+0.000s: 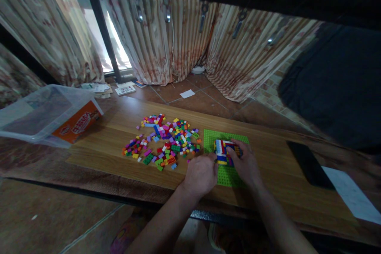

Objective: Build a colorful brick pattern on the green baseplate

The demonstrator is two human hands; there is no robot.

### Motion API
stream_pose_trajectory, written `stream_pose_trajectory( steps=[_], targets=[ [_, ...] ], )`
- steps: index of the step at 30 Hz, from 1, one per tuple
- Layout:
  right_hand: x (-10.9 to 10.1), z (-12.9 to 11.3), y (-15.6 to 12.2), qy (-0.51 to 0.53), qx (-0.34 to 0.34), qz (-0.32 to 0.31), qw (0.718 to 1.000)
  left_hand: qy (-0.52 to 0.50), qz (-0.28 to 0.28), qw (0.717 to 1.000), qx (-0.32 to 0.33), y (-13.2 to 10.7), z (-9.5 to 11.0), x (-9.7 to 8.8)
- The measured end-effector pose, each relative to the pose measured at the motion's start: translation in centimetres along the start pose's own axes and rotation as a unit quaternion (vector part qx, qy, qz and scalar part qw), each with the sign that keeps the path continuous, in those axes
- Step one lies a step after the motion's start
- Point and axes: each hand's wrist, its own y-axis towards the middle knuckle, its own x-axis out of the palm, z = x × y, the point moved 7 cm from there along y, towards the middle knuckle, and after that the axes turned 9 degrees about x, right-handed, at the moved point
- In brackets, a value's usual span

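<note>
A multicoloured build of toy bricks [220, 154], with white, red, blue and yellow pieces, sits on a green studded baseplate [230, 178]. My right hand [245, 162] grips the build from its right side, with fingers over the far edge and thumb on top. At the build's left front corner, my left hand [201, 174] is closed, its fingertips pressed close to the bricks. Whatever those fingers pinch is hidden behind the hand. Left of the baseplate, many loose toy bricks [175, 148] in mixed colours lie spread over the wooden table [113, 166].
A clear plastic bin [44, 123] with an orange label stands at the table's left end. Toward the right lie a dark flat tablet-like object [309, 164] and a white paper sheet [351, 194]. Striped curtains [166, 47] hang beyond the table, and papers [125, 88] rest behind it.
</note>
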Motion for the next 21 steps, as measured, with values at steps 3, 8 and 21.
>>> stream_pose_trajectory(
  steps=[3, 8, 21],
  targets=[
    [0.2, 0.6, 0.0, 0.025, 0.028, -0.01, 0.999, -0.001, -0.006, 1.0, -0.007, 0.0, -0.1, 0.0],
    [0.3, 1.2, 0.4, 0.069, 0.069, -0.018, 0.995, -0.004, -0.018, 1.0, -0.016, 0.2, 0.0, -0.1],
    [0.4, 1.3, 0.5, 0.15, 0.096, -0.028, 0.984, 0.004, -0.003, 1.0, -0.016, 0.3, -0.1, -0.1]
  ],
)
